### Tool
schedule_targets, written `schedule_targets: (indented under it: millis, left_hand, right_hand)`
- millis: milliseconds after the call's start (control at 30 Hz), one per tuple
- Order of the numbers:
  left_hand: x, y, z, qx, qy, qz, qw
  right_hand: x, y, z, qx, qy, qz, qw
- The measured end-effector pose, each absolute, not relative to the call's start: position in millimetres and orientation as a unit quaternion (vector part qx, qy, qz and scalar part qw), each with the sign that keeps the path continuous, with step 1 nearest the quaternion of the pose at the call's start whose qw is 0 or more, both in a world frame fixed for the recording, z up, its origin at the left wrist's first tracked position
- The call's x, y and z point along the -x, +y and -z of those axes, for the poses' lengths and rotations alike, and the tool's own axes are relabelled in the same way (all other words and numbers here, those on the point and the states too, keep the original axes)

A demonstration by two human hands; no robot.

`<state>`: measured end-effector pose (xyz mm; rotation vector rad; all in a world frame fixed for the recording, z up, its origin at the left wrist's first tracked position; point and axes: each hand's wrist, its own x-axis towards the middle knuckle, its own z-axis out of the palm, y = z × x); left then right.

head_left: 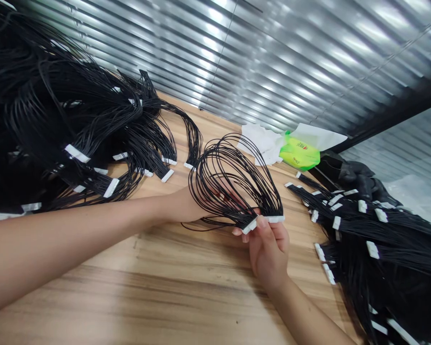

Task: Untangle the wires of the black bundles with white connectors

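Note:
A looped black wire harness (233, 182) with two white connectors at its ends is held above the wooden table (165, 287). My right hand (269, 251) pinches both connectors together with thumb and fingers near the harness's lower end. My left hand (187, 206) reaches in from the left; its fingers pass through or under the wire loop and are mostly hidden by the wires.
A big pile of black harnesses with white connectors (57, 124) covers the table's left and back. A second pile (380, 249) lies along the right edge. A green packet (300, 153) and white tissue (262, 141) sit at the back by the slatted blinds.

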<state>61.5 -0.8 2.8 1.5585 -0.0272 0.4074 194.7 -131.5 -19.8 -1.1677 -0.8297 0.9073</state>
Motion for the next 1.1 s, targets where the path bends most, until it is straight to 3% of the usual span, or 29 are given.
schedule_targets:
  millis: [367, 733, 1100]
  left_hand:
    - [-60, -2, 15, -0.701, 0.062, -0.324, 0.632]
    - [-60, -5, 12, -0.799, 0.194, -0.420, 0.384]
    - [-53, -5, 8, -0.863, 0.148, -0.459, 0.153]
  right_hand:
    - [-195, -131, 22, 0.519, -0.361, -0.414, 0.655]
    - [-194, -128, 20, 0.503, -0.347, -0.398, 0.684]
    - [-193, -126, 19, 0.512, -0.332, -0.339, 0.716]
